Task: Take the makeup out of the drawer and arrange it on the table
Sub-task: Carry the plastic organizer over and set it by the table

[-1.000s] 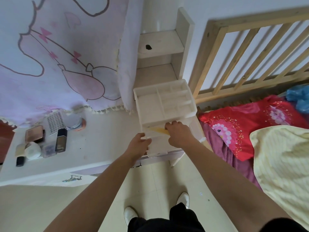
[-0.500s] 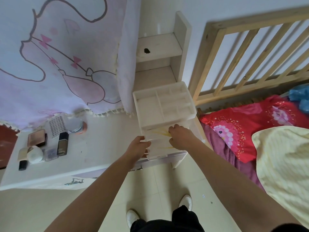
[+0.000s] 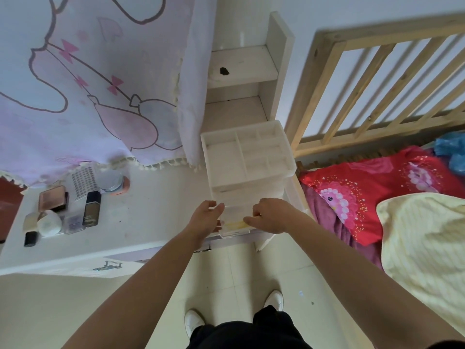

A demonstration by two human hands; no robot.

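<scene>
A white plastic drawer organizer [image 3: 247, 152] stands on the right end of the white table [image 3: 151, 212], its top compartments bare. A low drawer [image 3: 235, 226] sticks out toward me with something yellowish inside. My left hand [image 3: 205, 219] grips the drawer's left corner, and my right hand [image 3: 273, 215] curls over its right front edge. Makeup lies grouped at the table's left: a brown compact [image 3: 54, 201], a dark bottle [image 3: 91, 209], a white round jar [image 3: 49, 222], a clear small case [image 3: 74, 224], a black-capped tube [image 3: 30, 231] and an orange-rimmed jar [image 3: 113, 181].
A sticker sheet [image 3: 84, 182] lies among the makeup. A pink printed cloth [image 3: 100, 96] hangs behind the table. White shelves [image 3: 241, 64] rise behind the organizer. A wooden bed frame [image 3: 377, 84] with a red pillow [image 3: 364, 192] and a yellow blanket [image 3: 427, 248] is close on the right.
Both hands have moved down the organizer's front toward me. The yellowish thing now shows lower, in a drawer that sticks out further.
</scene>
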